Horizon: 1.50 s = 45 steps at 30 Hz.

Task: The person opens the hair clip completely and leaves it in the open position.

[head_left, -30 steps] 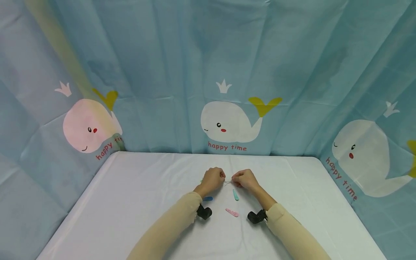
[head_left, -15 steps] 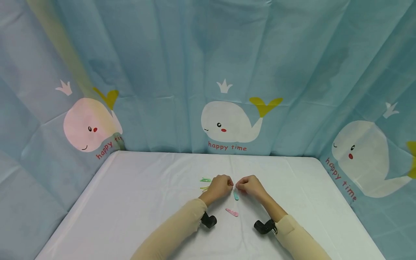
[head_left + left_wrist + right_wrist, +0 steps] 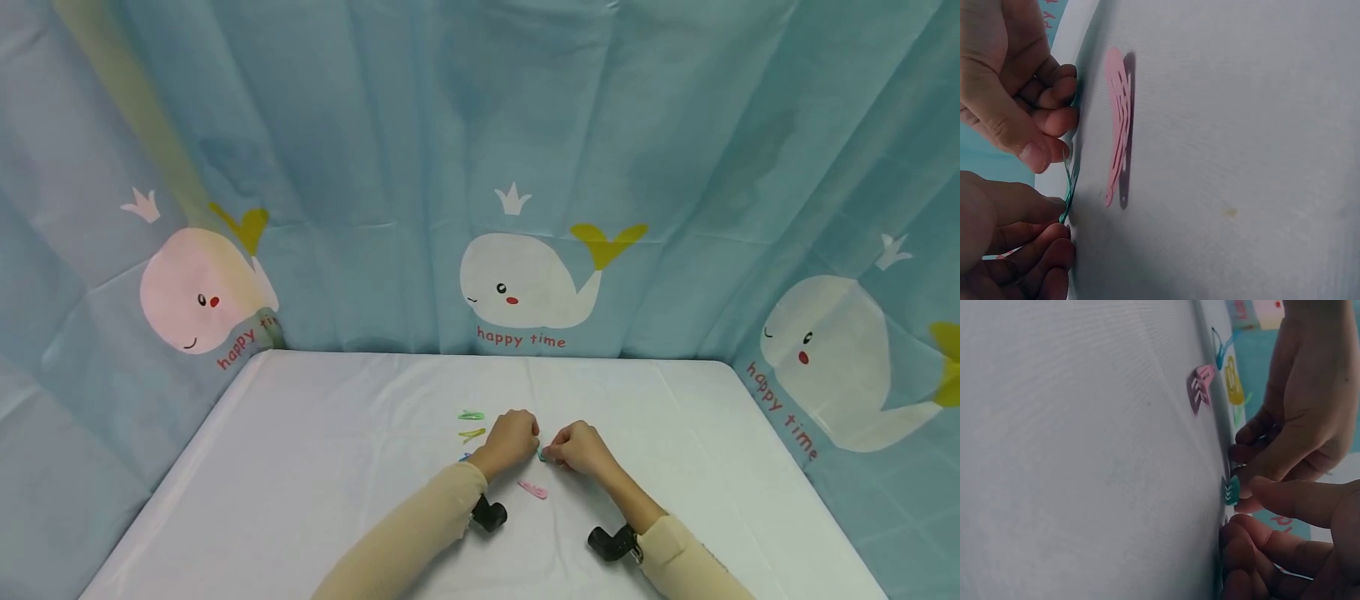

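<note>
White worktop [image 3: 675, 450], blue curtain [image 3: 360, 167], a teal clip [image 3: 1231, 491] between two hands

Nearest us come two beige sleeves [image 3: 405, 533], cut off at the bottom of the head view; the worktop's near edge is out of view too. Black wrist cameras [image 3: 490, 513] sit at the cuffs. Midway between the left and right edges, a pink clip [image 3: 533, 490] lies on the lightly creased white cloth, which also bears a small brownish spot [image 3: 1230, 212] we cannot identify. Just beyond, toward the far edge, fingers hide much of the teal clip. We see the left hand [image 3: 512, 440] pinching it; the right hand [image 3: 577, 448] has thumb and forefinger parted beside it, but we cannot tell whether they touch it.

Toward the left edge, we find a blue clip [image 3: 1219, 361], a yellow clip [image 3: 472, 434] and a green clip [image 3: 471, 415], lined up toward the far edge. The left arm covers most of the blue one in the head view; the green one blurs in the right wrist view.

Past the rounded far corners hangs the curtain, printed with whales [image 3: 528, 279], crowns [image 3: 513, 200] and red "happy time" lettering [image 3: 521, 339]. Beyond the left edge, a fold swallows the lettering's end; beyond the right edge, a whale's tail is cut off.
</note>
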Motion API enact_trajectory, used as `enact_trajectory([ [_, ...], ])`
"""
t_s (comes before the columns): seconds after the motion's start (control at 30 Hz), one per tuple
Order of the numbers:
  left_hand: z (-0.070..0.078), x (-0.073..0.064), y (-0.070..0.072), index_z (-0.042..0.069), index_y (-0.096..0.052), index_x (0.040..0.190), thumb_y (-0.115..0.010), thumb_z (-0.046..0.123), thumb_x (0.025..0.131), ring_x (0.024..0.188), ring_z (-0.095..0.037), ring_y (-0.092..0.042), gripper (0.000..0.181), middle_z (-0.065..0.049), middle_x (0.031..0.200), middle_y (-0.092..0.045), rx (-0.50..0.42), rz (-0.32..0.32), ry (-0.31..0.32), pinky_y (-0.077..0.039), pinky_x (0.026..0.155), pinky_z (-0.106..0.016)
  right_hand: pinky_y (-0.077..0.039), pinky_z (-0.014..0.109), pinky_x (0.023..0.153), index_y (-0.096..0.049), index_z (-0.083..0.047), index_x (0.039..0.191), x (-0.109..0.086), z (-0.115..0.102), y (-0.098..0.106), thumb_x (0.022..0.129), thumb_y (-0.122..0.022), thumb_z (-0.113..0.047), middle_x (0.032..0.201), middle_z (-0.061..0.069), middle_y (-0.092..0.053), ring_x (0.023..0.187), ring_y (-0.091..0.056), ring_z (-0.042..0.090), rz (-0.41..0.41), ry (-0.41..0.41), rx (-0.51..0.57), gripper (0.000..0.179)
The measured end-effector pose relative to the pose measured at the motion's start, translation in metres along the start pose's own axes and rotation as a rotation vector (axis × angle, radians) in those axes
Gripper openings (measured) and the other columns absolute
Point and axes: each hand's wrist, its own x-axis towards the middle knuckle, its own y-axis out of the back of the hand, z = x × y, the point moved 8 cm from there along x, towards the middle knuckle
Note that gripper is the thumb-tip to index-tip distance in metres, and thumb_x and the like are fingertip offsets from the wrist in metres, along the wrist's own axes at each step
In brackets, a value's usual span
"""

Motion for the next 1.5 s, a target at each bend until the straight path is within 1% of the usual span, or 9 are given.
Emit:
enact_trajectory([
  [0.17, 0.001, -0.002, -0.001, 0.005, -0.072, 0.085, -0.073, 0.006, 0.078, 0.07, -0.015, -0.063, 0.007, -0.004, 0.082, -0.072, 0.007, 0.019, -0.017, -0.051, 0.065, -0.026, -0.033, 0.022, 0.046, -0.067, -0.006, 0.058, -0.001, -0.005, -0.003, 0.076, -0.08, -0.015, 0.046, -0.006, -0.051, 0.044, -0.041, 0.008, 0.015, 0.028, -0.044, 0.024],
  [0.3, 0.001, -0.004, 0.002, 0.005, -0.072, 0.083, -0.073, 0.006, 0.078, 0.067, -0.015, -0.061, 0.005, -0.004, 0.079, -0.07, 0.006, 0.031, -0.022, -0.05, 0.063, -0.025, -0.031, 0.021, 0.045, -0.066, -0.006, 0.058, -0.001, -0.007, -0.005, 0.075, -0.081, -0.013, 0.046, -0.006, -0.051, 0.045, -0.041, 0.008, 0.016, 0.042, -0.056, 0.024],
  [0.63, 0.0, -0.006, 0.005, 0.006, -0.07, 0.079, -0.074, 0.005, 0.079, 0.063, -0.012, -0.059, 0.004, -0.001, 0.073, -0.067, -0.023, 0.057, -0.011, -0.047, 0.059, -0.022, -0.034, 0.022, 0.047, -0.067, -0.006, 0.06, -0.001, -0.004, -0.004, 0.072, -0.079, -0.005, 0.051, -0.005, -0.054, 0.05, -0.045, 0.009, 0.038, 0.023, -0.052, 0.017],
  [0.73, -0.001, -0.007, 0.006, 0.006, -0.069, 0.077, -0.073, 0.004, 0.078, 0.061, -0.011, -0.055, 0.004, 0.0, 0.07, -0.065, -0.045, 0.064, -0.012, -0.045, 0.058, -0.021, -0.036, 0.022, 0.047, -0.067, -0.005, 0.061, -0.001, -0.003, -0.002, 0.072, -0.078, -0.003, 0.053, -0.004, -0.056, 0.051, -0.047, 0.01, 0.043, 0.018, -0.035, 0.016],
  [0.9, -0.002, -0.009, 0.009, 0.009, -0.067, 0.07, -0.073, 0.003, 0.077, 0.058, -0.009, -0.05, 0.01, 0.001, 0.066, -0.062, -0.096, 0.097, -0.034, -0.041, 0.056, -0.021, -0.038, 0.022, 0.047, -0.068, -0.004, 0.063, 0.0, -0.001, 0.0, 0.074, -0.075, -0.002, 0.053, -0.003, -0.058, 0.05, -0.048, 0.009, 0.047, 0.016, 0.001, 0.013],
  [1.03, -0.002, -0.012, 0.013, 0.01, -0.067, 0.068, -0.073, 0.004, 0.077, 0.058, -0.007, -0.05, 0.012, 0.001, 0.066, -0.064, -0.135, 0.124, -0.053, -0.041, 0.056, -0.021, -0.038, 0.022, 0.048, -0.069, -0.004, 0.064, 0.0, 0.0, 0.003, 0.074, -0.073, -0.002, 0.052, -0.003, -0.057, 0.049, -0.048, 0.008, 0.055, 0.032, 0.023, 0.011],
  [1.17, -0.003, -0.014, 0.016, 0.01, -0.07, 0.07, -0.073, 0.005, 0.08, 0.059, -0.006, -0.051, 0.011, 0.002, 0.067, -0.066, -0.17, 0.141, -0.054, -0.042, 0.058, -0.02, -0.04, 0.024, 0.05, -0.069, -0.003, 0.065, -0.001, -0.002, 0.006, 0.075, -0.07, 0.0, 0.054, -0.001, -0.059, 0.052, -0.049, 0.009, 0.064, 0.042, 0.054, 0.01],
  [1.37, -0.005, -0.017, 0.023, 0.008, -0.072, 0.074, -0.072, 0.005, 0.081, 0.061, -0.003, -0.051, 0.008, 0.001, 0.068, -0.068, -0.232, 0.138, -0.038, -0.043, 0.06, -0.018, -0.04, 0.024, 0.052, -0.069, -0.002, 0.067, -0.001, -0.005, 0.01, 0.078, -0.071, -0.002, 0.057, 0.0, -0.06, 0.054, -0.05, 0.009, 0.072, 0.037, 0.078, 0.011],
  [1.5, -0.007, -0.02, 0.026, 0.007, -0.072, 0.076, -0.072, 0.005, 0.082, 0.061, -0.003, -0.051, 0.006, 0.0, 0.07, -0.068, -0.269, 0.129, -0.024, -0.043, 0.06, -0.017, -0.041, 0.024, 0.052, -0.069, -0.002, 0.068, -0.002, -0.008, 0.012, 0.079, -0.07, -0.002, 0.058, 0.001, -0.06, 0.054, -0.051, 0.01, 0.068, 0.036, 0.11, 0.011],
])
